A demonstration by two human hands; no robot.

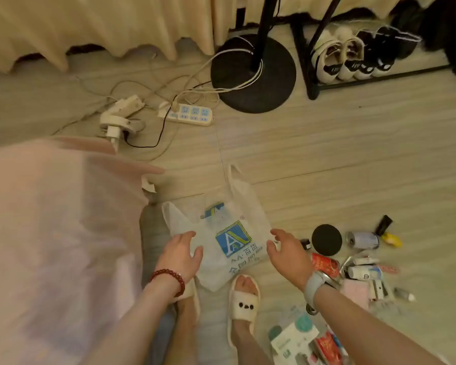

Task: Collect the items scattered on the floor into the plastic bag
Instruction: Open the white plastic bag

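From the head view, the white plastic bag (221, 233) lies flat on the floor (353, 159) directly ahead of the person, printed side up with a blue logo. Its long axis runs away from the person: the closed bottom is nearest the slippered foot (244, 299), and the two handles point toward the far side, one reaching well up the floor. So the mouth is at the far end, away from both hands.

The left hand (181, 255) rests at the bag's left edge, fingers spread and relaxed, touching or just above the plastic; it pinches nothing that can be seen. The right hand (287, 255) is at the bag's right edge, fingers loosely apart, also holding nothing. The bag sits squarely between the two hands, about equally near each.

The scattered items lie to the right of the bag, on the right hand's side: a black round lid (326, 239), a small can (363, 240), a yellow object (392, 239), a red packet (324, 264), white tubes (363, 271), and flat packages (295, 338) close to the foot. The right hand is therefore the nearer one for picking; the left is better placed to hold the bag.

By my judgement the bag has yet to be opened, and both hands would need to reach forward to the handles first.
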